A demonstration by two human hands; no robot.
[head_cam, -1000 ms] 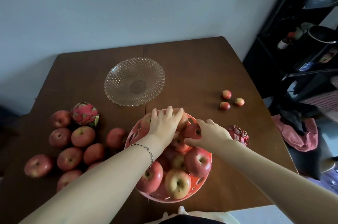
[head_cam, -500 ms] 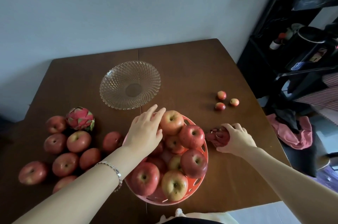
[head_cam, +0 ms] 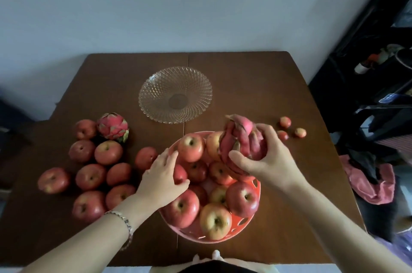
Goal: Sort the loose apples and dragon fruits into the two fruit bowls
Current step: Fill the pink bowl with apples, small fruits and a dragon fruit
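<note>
Presently, the right hand [head_cam: 265, 161] grips a dragon fruit [head_cam: 243, 139] above the far rim of the red bowl [head_cam: 244, 224]; the left hand [head_cam: 161, 177] rests, fingers relaxed, on an apple [head_cam: 179, 175] inside. The glass bowl [head_cam: 156, 94] stands beyond.

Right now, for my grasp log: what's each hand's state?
Left hand: open, fingers resting on the apples in the bowl.
Right hand: closed round a dragon fruit, above the bowl.
</note>
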